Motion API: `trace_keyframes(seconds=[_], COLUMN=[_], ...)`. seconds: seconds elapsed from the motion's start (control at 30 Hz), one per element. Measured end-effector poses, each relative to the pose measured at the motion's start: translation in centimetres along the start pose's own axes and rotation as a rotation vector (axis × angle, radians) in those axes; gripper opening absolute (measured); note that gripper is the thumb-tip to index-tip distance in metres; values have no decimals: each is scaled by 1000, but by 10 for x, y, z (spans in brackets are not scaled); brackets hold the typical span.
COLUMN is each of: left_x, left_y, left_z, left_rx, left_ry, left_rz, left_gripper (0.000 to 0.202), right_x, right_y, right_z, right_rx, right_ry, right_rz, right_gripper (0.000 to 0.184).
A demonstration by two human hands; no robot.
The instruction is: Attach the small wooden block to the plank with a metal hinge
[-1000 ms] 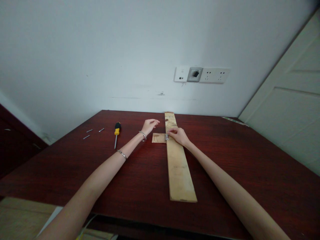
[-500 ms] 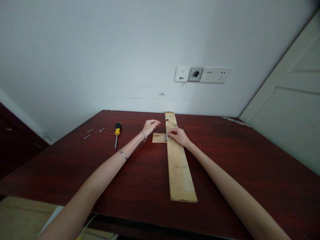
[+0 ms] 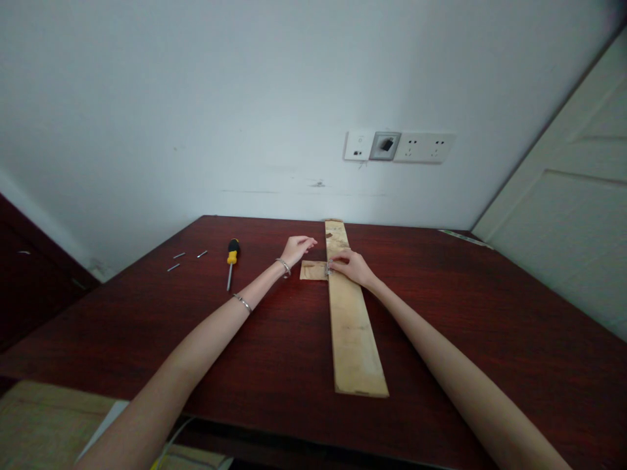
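A long pale wooden board (image 3: 355, 333) lies lengthwise on the dark red table. Against its left edge sits a short wooden piece (image 3: 313, 270). Where the two meet is a small silvery metal piece (image 3: 329, 267), perhaps a hinge, pinched by the thumb and fingertips of my right hand (image 3: 353, 266), which rests over the board. My left hand (image 3: 298, 248) hovers just above the short piece, left of the board, its fingers curled together; whether something tiny is in them is hidden.
On the left lie a yellow and black screwdriver (image 3: 232, 261) and three thin metal pieces (image 3: 179, 255), screw-like. The dark red table (image 3: 274, 365) meets a white wall with sockets (image 3: 425, 148). A flat strip (image 3: 465, 238) lies at the back right, beside a white door (image 3: 578, 183).
The view has shifted very slightly. Both hands keep nearly the same places and poses, and the boards stay where they were.
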State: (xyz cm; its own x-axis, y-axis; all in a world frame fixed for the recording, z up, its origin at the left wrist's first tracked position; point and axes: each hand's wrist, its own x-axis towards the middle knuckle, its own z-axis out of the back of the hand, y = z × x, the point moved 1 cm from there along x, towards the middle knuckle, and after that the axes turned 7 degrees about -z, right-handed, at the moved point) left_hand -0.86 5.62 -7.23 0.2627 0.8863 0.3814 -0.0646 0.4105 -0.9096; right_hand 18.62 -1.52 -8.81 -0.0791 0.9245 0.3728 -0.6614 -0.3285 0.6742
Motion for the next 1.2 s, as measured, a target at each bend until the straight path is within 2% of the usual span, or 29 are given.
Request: trace_keyframes(seconds=[0.17, 0.37, 0.5, 0.6, 0.7, 0.83, 0.93, 1.0, 1.1, 1.2], left_x=[0, 1, 5, 6, 4, -8, -24, -36, -51, -60], left_y=[0, -4, -12, -19, -25, -26, -25, -22, -15, -7], left_z=[0, 2, 19, 50, 95, 171, 228, 260, 289, 299], left_rx=[-2, 14, 112, 258, 506, 1004, 1170, 1264, 1374, 1447], left_ry=[4, 6, 35, 91, 183, 231, 173, 148, 159, 188], left_rz=[-3, -27, -100, -191, -229, -45, 100, 204, 346, 425], left_gripper=[21, 18, 21, 20, 18, 19, 16, 14, 8, 12], right_x=[2, 2, 1, 0, 0, 0, 0, 0, 1, 1], right_y=[-7, -7, -8, -10, -10, -10, -10, -11, -13, -15], right_z=[4, 7, 7, 7, 6, 4, 4, 3, 3, 4], right_rx=[118, 227, 231, 230, 231, 205, 193, 172, 129, 95], right_ry=[22, 29, 21, 27, 37, 39, 32, 40, 62, 80], right_rz=[-88, -164, -168, -169, -169, -202, -201, -187, -180, -187], right_gripper=[24, 24, 22, 22, 22, 24, 24, 26, 30, 32])
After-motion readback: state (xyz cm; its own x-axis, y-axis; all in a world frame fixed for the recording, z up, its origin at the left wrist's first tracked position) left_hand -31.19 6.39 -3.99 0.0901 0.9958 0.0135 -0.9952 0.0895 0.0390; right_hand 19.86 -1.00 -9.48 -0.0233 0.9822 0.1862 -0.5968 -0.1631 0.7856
